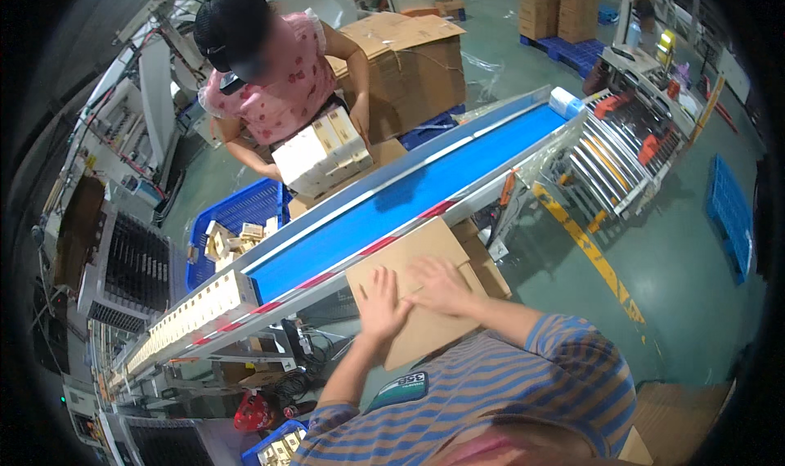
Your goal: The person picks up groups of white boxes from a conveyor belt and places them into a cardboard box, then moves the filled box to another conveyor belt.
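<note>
In front of me, on the near side of the blue conveyor belt (327, 241), is a brown cardboard box (425, 335), its top panel facing up. My left hand (381, 306) lies flat on that panel with the fingers spread. Beside it my right hand (441, 288), slightly blurred, presses flat on the same panel, fingers stretched out. The thumbs nearly meet. More cardboard (488, 266) shows along the box's right edge. What is inside the box is hidden.
Across the belt a co-worker (278, 98) holds a block of small white cartons (323, 155). A row of cartons (200, 306) stands at the belt's left end. A blue crate (237, 208) with loose cartons sits behind it; a roller conveyor (609, 163) is at far right.
</note>
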A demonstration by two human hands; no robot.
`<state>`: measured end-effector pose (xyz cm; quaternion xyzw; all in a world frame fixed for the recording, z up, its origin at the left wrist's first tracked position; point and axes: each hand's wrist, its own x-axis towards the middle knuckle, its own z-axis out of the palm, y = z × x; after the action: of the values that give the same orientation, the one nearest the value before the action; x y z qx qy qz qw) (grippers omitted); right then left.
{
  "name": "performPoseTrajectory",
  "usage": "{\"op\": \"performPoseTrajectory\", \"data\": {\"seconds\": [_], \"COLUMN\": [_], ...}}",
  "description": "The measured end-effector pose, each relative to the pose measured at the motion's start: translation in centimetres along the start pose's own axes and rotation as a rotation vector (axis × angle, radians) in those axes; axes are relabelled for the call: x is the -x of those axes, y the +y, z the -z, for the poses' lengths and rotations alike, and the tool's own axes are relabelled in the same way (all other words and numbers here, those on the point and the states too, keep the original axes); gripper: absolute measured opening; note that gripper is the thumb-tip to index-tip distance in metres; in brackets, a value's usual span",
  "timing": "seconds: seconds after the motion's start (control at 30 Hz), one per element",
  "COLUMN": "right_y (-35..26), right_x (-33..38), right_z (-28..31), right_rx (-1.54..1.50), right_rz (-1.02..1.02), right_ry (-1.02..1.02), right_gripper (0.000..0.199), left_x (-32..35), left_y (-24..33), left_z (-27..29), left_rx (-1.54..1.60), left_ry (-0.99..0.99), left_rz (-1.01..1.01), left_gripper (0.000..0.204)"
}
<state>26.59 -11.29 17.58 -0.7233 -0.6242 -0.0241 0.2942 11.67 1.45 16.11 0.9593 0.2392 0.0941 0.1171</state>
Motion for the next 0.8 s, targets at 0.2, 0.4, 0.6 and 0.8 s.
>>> {"op": "performPoseTrajectory", "data": {"seconds": [0.2, 0.4, 0.6, 0.8], "right_y": [14.5, 18.0, 17.5, 16.3], "right_x": [4.6, 6.9, 8.1, 14.4], "right_z": [4.1, 9.5, 11.3, -0.6], "right_rx": [0.157, -0.225, -1.459, -1.968], "right_rz": [-0.510, -0.983, -1.223, -1.202], "right_ry": [-0.074, 0.054, -0.023, -0.404], "right_gripper": [0.067, 0.067, 0.072, 0.081], "left_x": [-0.6, 5.6, 6.0, 7.1], "left_y": [-6.5, -7.0, 0.3, 7.2], "left_z": [-3.7, -26.4, -7.6, 9.4], "left_rx": [0.347, 1.459, 1.837, 1.302], "left_ry": [0.229, -0.431, -0.271, -0.340], "left_rz": [0.228, 0.985, 0.730, 0.562], "left_gripper": [0.068, 0.061, 0.041, 0.028]}}
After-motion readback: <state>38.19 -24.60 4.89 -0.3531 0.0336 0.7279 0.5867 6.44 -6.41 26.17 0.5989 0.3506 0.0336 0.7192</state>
